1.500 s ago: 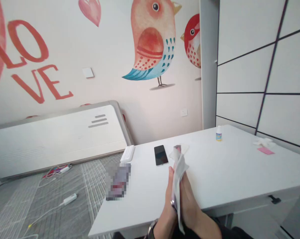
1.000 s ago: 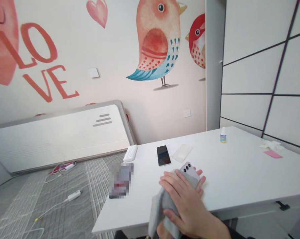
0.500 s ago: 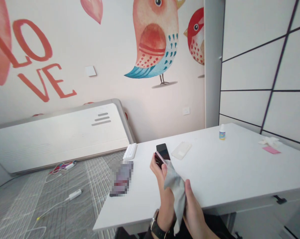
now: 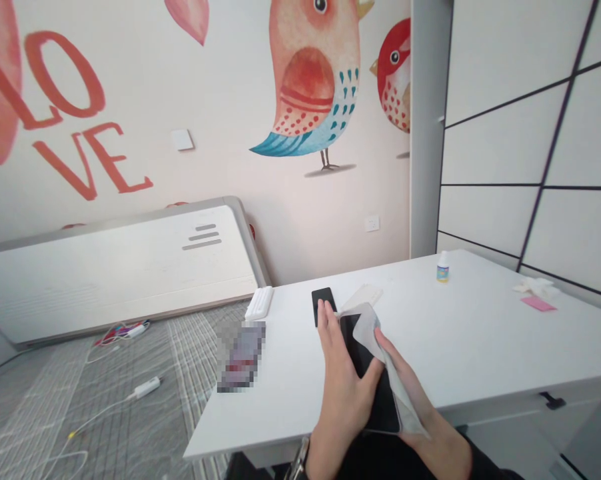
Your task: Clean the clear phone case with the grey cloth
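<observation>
A black-screened smartphone (image 4: pixel 384 410) is held between my hands above the desk's front edge, screen facing me. My left hand (image 4: pixel 341 387) has its thumb across the screen and its fingers stretched up along the phone's left side. My right hand (image 4: pixel 423 397) grips a light grey cloth (image 4: pixel 366 325) at the phone's right edge. The cloth folds over the top right corner and runs down that side. Most of my right fingers are hidden behind the phone and cloth. Just beyond lies another dark phone (image 4: pixel 322 298), partly covered by my left fingertips, beside a clear phone case (image 4: pixel 363 295).
On the white desk (image 4: pixel 480 320) stands a small bottle (image 4: pixel 443 268) at the back. Crumpled tissue (image 4: pixel 538 287) and a pink piece (image 4: pixel 539 304) lie at the right. A white slab-like object (image 4: pixel 259 303) and a blurred-out item (image 4: pixel 243 357) are along the left edge.
The phone has come down toward me and turned so its screen shows. My right hand has brought the cloth up along its right edge. My left fingers have straightened.
</observation>
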Demonstrator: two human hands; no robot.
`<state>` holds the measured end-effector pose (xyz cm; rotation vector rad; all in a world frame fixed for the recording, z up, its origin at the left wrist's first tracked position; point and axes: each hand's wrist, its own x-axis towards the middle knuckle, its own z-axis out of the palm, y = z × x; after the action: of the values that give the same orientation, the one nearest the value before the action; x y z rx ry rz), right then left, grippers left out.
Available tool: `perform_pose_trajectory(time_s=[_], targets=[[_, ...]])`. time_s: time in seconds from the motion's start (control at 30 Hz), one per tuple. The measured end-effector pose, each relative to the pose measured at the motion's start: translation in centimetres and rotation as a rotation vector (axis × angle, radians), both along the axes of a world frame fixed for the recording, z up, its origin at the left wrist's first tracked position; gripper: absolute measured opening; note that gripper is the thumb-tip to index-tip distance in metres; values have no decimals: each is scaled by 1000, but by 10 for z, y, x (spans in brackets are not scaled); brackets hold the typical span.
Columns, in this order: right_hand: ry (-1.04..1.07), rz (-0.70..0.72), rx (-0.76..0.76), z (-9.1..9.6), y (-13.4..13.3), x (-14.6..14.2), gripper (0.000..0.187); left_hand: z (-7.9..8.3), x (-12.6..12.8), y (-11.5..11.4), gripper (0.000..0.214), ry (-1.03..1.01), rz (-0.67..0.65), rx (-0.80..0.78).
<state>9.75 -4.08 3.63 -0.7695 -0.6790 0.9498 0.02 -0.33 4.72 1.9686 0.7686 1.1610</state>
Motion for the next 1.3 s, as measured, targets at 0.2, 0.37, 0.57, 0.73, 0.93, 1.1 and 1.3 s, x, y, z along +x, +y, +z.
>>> perform_pose_trajectory(time_s=[0.2,0.37,0.57,0.73,0.93,1.1,1.3], targets=[[200,-81,-84,-8,11,1,51,-10,1,2,91,-439,-410,-774],[-147,-423,-84,-14,21,20,51,-18,-8,-10,69,-438,-639,-912],[-728,-486,-12,0,16,49,40,-7,-26,-10,79,-121,-691,-882],[-1470,-293,202,13,3,55,35,2,-31,-7,51,16,-720,-851],[-1413,-382,284,6,8,44,52,0,-21,-8,59,-198,-638,-813],[-1112,-347,251,-11,0,15,66,-8,-12,-9,70,-516,-622,-913],[-1221,-5,347,-21,-14,16,62,-13,-9,3,45,-751,-483,-1078]])
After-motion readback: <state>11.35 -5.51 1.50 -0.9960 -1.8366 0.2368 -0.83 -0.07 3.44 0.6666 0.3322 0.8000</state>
